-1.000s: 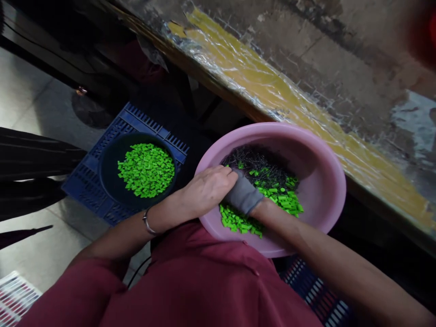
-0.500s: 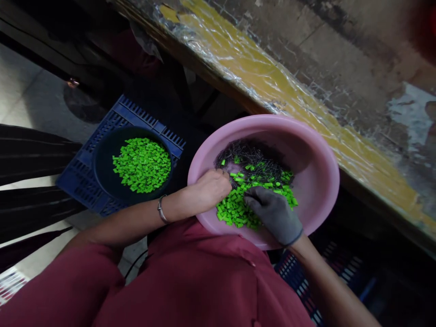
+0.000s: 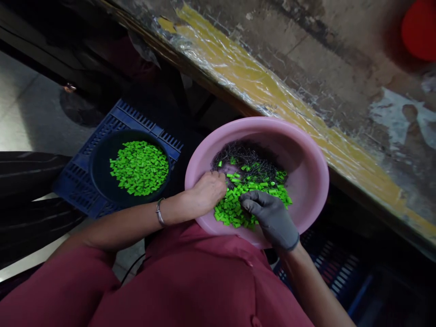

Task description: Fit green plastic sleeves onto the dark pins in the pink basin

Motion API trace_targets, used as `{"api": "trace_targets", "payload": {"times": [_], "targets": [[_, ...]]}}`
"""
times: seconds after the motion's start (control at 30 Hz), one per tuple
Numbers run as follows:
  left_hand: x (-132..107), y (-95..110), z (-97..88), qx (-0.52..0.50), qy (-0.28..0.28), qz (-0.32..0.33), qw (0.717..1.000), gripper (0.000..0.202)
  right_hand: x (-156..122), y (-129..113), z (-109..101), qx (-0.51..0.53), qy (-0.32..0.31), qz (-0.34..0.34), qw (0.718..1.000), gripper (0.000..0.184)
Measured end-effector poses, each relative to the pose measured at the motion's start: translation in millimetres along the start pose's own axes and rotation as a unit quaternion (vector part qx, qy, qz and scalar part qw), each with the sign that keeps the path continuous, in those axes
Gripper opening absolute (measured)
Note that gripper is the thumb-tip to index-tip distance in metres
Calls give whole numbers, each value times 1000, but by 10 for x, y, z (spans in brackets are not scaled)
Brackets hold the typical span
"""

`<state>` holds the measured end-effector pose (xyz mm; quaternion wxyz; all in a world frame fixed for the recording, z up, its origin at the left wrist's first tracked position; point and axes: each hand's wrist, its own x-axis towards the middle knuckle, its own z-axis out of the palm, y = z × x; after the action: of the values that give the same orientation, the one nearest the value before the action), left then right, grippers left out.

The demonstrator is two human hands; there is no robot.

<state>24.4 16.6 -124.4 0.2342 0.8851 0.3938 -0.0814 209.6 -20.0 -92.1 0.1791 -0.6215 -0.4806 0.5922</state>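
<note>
A pink basin (image 3: 308, 200) stands in front of my body. In it lie many small bright green tube-like pieces (image 3: 235, 213), with a tangle of dark, thin chain-like strands (image 3: 252, 154) behind them. My left hand (image 3: 209, 190), bare with a metal bangle at the wrist, is over the basin's left side, fingers curled closed; what they hold is hidden. Over the green pieces, my right hand (image 3: 269, 215) wears a grey glove and has thumb and fingers pinched together. Whatever sits in that pinch is too small to make out.
To the left, a dark bowl (image 3: 98, 168) full of similar green pieces rests on a blue plastic crate (image 3: 80, 190). A worn workbench (image 3: 327, 81) with a yellow, plastic-covered edge runs diagonally behind the basin. A red round object (image 3: 420, 32) is on it. Another dark slatted crate (image 3: 335, 268) is lower right.
The view has shifted slightly, bringing more of the red object into sight. My gloved right hand stays pinched over the green pieces, and my left hand remains curled at nearly the same place.
</note>
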Motion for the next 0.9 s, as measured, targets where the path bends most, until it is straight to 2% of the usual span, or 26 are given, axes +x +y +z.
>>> {"api": "trace_targets", "payload": {"times": [0.07, 0.13, 0.2, 0.23, 0.27, 0.33, 0.43, 0.5, 0.53, 0.6, 0.63, 0.7, 0.83, 0.9], "targets": [[-23, -23, -44, -42, 19, 7, 999, 23, -11, -15, 10, -10, 2, -6, 1000, 23], [-59, -45, -83, -120, 62, 6, 991, 19, -33, -35, 13, -2, 12, -16, 1000, 20], [-99, -55, -110, -240, 99, -5, 966, 14, -69, -73, 6, 9, 25, -23, 999, 15], [-118, -53, -114, -316, 107, -14, 942, 12, -92, -102, -1, 13, 31, -26, 999, 14], [-137, -46, -111, -400, 108, -25, 910, 12, -117, -138, -10, 14, 37, -29, 999, 13], [-170, -21, -82, -563, 88, -61, 820, 12, -169, -223, -27, 7, 51, -40, 998, 12], [-214, 34, -17, -752, 36, -114, 648, 15, -249, -345, -32, -24, 66, -73, 995, 12], [-243, 74, 13, -836, 16, -134, 532, 23, -299, -400, -17, -50, 78, -96, 991, 10], [-257, 94, 21, -863, 11, -141, 484, 26, -322, -417, -5, -63, 86, -108, 988, 9], [-281, 131, 28, -895, 5, -150, 421, 31, -360, -429, 23, -95, 105, -142, 980, 7], [-291, 148, 30, -902, 1, -152, 404, 31, -372, -427, 38, -119, 115, -164, 972, 7], [-303, 174, 37, -910, -6, -147, 389, 31, -382, -410, 66, -189, 136, -222, 947, 9], [-307, 200, 51, -911, -18, -140, 387, 32, -353, -365, 116, -356, 166, -324, 861, 8], [-310, 206, 48, -914, -20, -143, 380, 32, -333, -351, 135, -401, 170, -339, 834, 8]]}}
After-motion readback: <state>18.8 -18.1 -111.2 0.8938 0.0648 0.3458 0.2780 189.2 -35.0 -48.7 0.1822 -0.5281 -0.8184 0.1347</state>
